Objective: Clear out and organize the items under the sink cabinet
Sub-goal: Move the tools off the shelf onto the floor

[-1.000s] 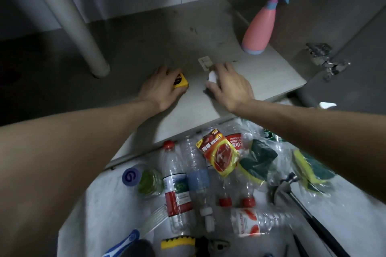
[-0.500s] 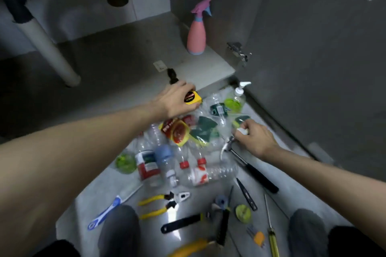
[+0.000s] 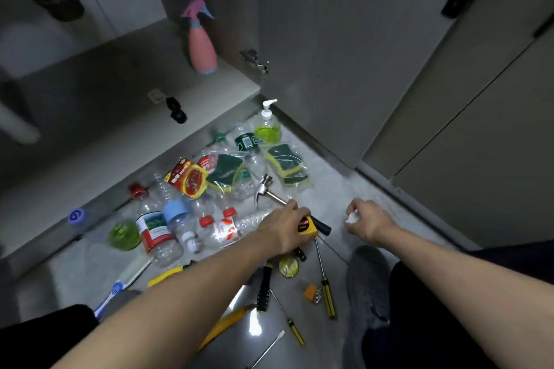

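Head view: left hand [image 3: 286, 229] grips a yellow tape measure [image 3: 306, 226] low over the hammer [image 3: 271, 193], likely to set it among the tools on the floor. Right hand [image 3: 367, 223] pinches something small and white [image 3: 351, 218]; a pink spray bottle [image 3: 201, 45] remains in the cabinet [image 3: 120, 117].

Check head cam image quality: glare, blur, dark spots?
Head view: dim overall; cabinet interior at left is darkest and smeared by blur; bright glare patch on the floor near the bottom; wide-angle lens bends the door edges; left hand and right hand fairly sharp.
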Tool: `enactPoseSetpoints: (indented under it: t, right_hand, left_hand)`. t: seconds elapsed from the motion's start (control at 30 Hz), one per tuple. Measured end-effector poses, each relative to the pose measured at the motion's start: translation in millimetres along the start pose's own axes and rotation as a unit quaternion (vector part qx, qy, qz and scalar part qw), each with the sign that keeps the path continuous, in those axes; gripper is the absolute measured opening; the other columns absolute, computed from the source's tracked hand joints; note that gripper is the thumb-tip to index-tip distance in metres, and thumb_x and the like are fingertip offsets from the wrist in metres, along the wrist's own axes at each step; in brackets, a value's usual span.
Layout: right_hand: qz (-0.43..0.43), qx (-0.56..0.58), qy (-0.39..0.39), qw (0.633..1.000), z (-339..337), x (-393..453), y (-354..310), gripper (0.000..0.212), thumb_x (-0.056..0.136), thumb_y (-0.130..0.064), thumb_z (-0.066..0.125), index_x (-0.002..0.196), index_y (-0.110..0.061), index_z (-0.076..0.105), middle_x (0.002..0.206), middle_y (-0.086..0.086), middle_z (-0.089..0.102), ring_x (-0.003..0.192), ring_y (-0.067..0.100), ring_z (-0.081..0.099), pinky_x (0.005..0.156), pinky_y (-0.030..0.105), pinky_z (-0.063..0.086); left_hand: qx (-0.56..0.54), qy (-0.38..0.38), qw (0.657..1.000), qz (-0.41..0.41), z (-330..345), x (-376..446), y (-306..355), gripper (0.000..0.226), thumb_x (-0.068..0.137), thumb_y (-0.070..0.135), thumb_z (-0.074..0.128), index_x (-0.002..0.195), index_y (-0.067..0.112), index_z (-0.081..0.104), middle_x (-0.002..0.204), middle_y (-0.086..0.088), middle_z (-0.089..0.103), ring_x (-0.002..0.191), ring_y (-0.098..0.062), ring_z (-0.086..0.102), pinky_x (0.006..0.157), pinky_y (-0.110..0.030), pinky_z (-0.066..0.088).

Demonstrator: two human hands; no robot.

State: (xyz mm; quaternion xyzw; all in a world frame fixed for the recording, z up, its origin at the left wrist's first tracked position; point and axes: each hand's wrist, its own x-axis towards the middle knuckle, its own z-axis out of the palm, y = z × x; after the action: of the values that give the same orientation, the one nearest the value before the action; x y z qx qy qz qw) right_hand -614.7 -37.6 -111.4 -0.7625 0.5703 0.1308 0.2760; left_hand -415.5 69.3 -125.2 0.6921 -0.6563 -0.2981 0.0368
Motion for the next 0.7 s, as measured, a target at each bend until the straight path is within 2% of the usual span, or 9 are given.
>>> enactPoseSetpoints:
  t: [0.17,0.33,0.47,0.57,0.7]
  right_hand:
    - [0.062,0.066,-0.009,0.996,41.4,5.8,18.4,0.028,0.089,-0.032,0.061,0.116,-0.024,0.055,0.127,0.007,0.054,0.115,0.03,0.056,0.082,0.03,0.041]
    - [0.116,0.094,-0.002,0.989,64.9,27.5,33.6,0.035,0.094,-0.031,0.058,0.127,-0.023,0.054,0.133,0.013,0.049,0.12,0.035,0.054,0.096,0.034,0.045]
    - [0.106,0.108,0.004,0.989,79.2,41.1,32.1,0.035,0.097,-0.025,0.054,0.131,-0.019,0.055,0.131,0.018,0.047,0.116,0.041,0.056,0.094,0.036,0.045]
    - [0.111,0.118,0.019,0.987,82.8,45.0,26.7,0.036,0.094,-0.023,0.055,0.13,-0.02,0.054,0.131,0.016,0.045,0.113,0.04,0.057,0.09,0.035,0.046]
    - [0.129,0.112,0.039,0.985,73.0,45.1,17.7,0.039,0.093,-0.024,0.056,0.131,-0.017,0.052,0.137,0.013,0.045,0.124,0.036,0.051,0.092,0.037,0.044]
  left_hand:
    - [0.02,-0.007,0.999,-0.029,12.2,51.6,14.1,0.056,0.087,0.057,0.059,0.133,0.026,0.048,0.126,-0.004,0.045,0.11,-0.032,0.058,0.087,-0.042,0.05]
    - [-0.009,-0.025,0.999,-0.028,20.5,101.2,4.7,0.056,0.089,0.039,0.064,0.139,0.023,0.044,0.133,-0.006,0.043,0.115,-0.034,0.056,0.094,-0.043,0.048]
    - [-0.013,-0.01,1.0,0.01,30.5,111.6,-4.3,0.048,0.092,0.02,0.055,0.139,0.019,0.045,0.141,-0.006,0.039,0.119,-0.032,0.053,0.091,-0.042,0.049]
    - [-0.014,-0.01,1.0,0.013,27.4,114.0,-8.3,0.042,0.093,0.019,0.053,0.134,0.016,0.051,0.137,-0.007,0.044,0.122,-0.03,0.05,0.093,-0.041,0.048]
    - [-0.006,0.005,1.0,-0.008,1.5,112.3,-11.1,0.037,0.095,0.022,0.05,0.131,0.019,0.055,0.135,-0.003,0.053,0.122,-0.027,0.053,0.094,-0.037,0.047]
